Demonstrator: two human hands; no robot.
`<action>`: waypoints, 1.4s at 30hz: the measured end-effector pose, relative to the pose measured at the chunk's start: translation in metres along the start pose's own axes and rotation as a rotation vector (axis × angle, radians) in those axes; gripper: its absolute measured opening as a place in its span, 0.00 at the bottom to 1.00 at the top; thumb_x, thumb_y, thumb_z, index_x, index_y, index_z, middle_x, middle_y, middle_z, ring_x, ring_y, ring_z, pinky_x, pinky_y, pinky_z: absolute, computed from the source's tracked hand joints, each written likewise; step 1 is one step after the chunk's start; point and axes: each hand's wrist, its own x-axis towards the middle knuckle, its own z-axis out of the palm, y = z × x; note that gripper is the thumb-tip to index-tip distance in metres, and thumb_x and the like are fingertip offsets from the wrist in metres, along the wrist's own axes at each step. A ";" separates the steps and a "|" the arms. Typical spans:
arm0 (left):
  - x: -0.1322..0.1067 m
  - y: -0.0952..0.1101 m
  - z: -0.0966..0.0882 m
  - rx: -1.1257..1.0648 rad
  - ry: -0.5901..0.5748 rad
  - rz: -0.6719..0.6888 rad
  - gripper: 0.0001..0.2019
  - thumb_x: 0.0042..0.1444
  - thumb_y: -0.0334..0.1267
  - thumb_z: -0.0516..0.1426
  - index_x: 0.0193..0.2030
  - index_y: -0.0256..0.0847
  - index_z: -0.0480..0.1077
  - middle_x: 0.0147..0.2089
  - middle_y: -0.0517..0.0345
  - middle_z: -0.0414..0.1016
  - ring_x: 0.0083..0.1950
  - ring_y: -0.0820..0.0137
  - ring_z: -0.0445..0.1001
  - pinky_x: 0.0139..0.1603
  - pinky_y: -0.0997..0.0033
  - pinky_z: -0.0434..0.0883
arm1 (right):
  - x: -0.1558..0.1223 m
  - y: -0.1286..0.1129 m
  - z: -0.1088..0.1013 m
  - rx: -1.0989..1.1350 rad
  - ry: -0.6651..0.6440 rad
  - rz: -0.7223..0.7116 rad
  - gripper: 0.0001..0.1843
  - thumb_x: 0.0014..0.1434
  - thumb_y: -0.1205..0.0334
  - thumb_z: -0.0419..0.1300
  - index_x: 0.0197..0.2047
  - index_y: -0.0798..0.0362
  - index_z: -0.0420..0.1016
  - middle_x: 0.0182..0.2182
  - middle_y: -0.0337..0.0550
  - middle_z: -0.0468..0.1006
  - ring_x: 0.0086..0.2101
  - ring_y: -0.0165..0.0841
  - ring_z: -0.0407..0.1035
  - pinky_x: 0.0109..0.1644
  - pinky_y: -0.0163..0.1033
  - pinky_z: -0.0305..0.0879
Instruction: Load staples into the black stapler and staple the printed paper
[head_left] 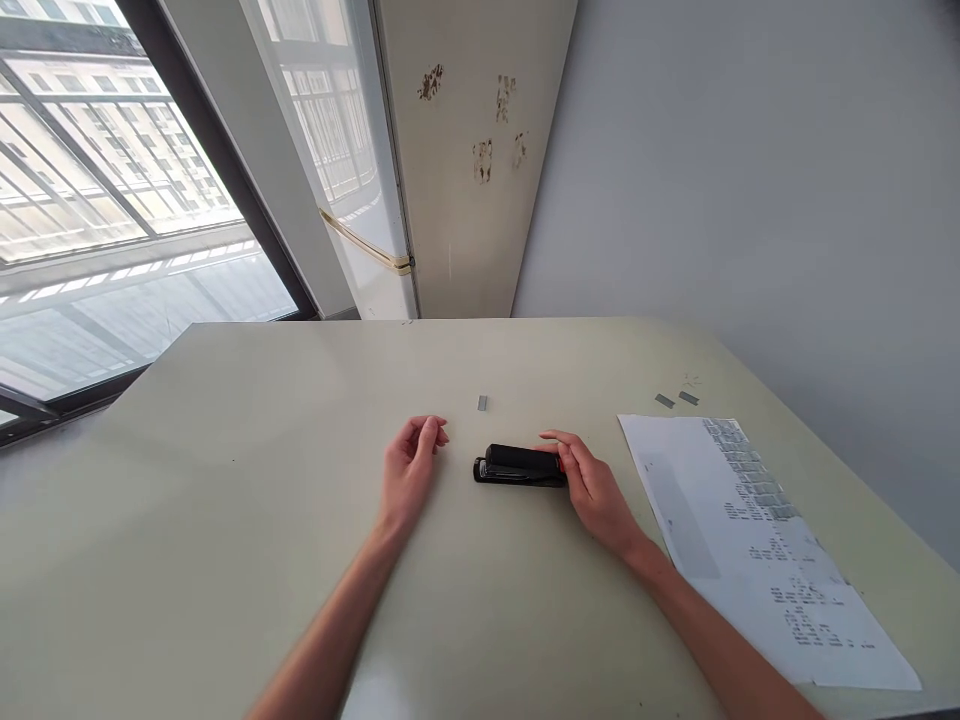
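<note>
A black stapler [517,466] lies lengthwise on the table, its front end pointing left. My right hand [596,495] grips the rear end, where a bit of red shows beside the fingers. To the left of the stapler, my left hand [409,465] rests on the table with its fingers curled in and the thumb against them. Nothing shows in that hand, and it is apart from the stapler. A small grey strip of staples [482,403] lies beyond the stapler, between the two hands.
On the right, a printed paper sheet [697,500] lies partly under my right forearm, with grey strip-like pieces [750,465] along its upper right edge. Two grey staple strips [664,401] lie past it. Behind the table [225,500] stand a fridge [465,230], a wall and a window.
</note>
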 end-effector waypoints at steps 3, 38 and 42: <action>0.005 -0.003 -0.004 -0.143 0.022 -0.063 0.17 0.64 0.55 0.60 0.39 0.42 0.77 0.42 0.53 0.80 0.48 0.64 0.76 0.53 0.67 0.70 | 0.000 0.001 0.000 0.005 -0.001 0.004 0.24 0.77 0.43 0.40 0.59 0.44 0.70 0.51 0.46 0.85 0.41 0.42 0.77 0.49 0.48 0.71; -0.001 0.010 -0.013 -1.228 -0.039 -0.550 0.19 0.76 0.41 0.47 0.44 0.32 0.75 0.40 0.46 0.77 0.42 0.69 0.81 0.51 0.68 0.79 | -0.009 -0.085 0.050 1.078 -0.320 0.855 0.19 0.64 0.56 0.69 0.52 0.61 0.80 0.36 0.47 0.84 0.34 0.32 0.80 0.36 0.32 0.79; 0.003 0.006 -0.015 -1.146 -0.019 -0.474 0.16 0.74 0.38 0.48 0.42 0.33 0.75 0.38 0.49 0.75 0.40 0.70 0.78 0.48 0.68 0.78 | -0.015 -0.089 0.048 1.010 -0.350 0.803 0.21 0.64 0.53 0.69 0.53 0.61 0.78 0.37 0.48 0.84 0.35 0.32 0.80 0.39 0.32 0.78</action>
